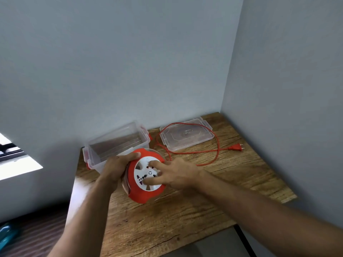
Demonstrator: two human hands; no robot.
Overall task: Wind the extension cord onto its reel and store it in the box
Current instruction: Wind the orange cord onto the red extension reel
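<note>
A red reel (pixel 138 196) with a white socket face is held upright above the wooden table (pixel 176 210). My left hand (pixel 117 167) grips its left rim. My right hand (pixel 174 173) presses its fingers into the recesses of the white centre disc. The red cord (pixel 216 145) runs from behind the reel in a loose loop over the table and the lid, ending in a plug (pixel 236 147) at the right. The clear box (pixel 115 143) with red latches stands open just behind the reel.
The clear lid (pixel 185 136) lies flat at the back right, with the cord loop across it. Grey walls close in behind and to the right. The table's left edge drops to a dark floor.
</note>
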